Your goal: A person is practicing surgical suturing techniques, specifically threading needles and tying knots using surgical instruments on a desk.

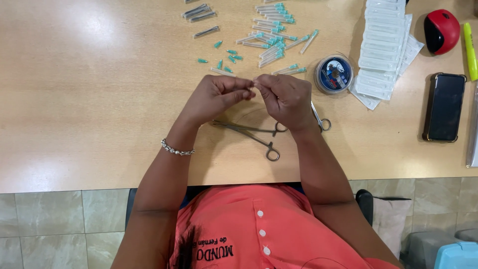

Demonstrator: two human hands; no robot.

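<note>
My left hand (215, 96) and my right hand (285, 97) meet fingertip to fingertip over the wooden table (89, 99), pinching a small thin object (254, 82) between them; too small to tell what it is. Below the hands lie metal forceps (249, 132) with ring handles. A second pair of scissors-like tool (322, 121) pokes out from under my right hand. Just beyond the fingers lies a pile of capped needles with teal hubs (271, 37), plus loose teal caps (226, 59).
A round spool of thread (333, 73) sits right of the hands. A stack of white sealed packets (382, 47) lies farther right, then a dark phone (444, 107), a red and black round object (441, 31) and a yellow marker (470, 50). Grey capped pieces (199, 14) lie at the top.
</note>
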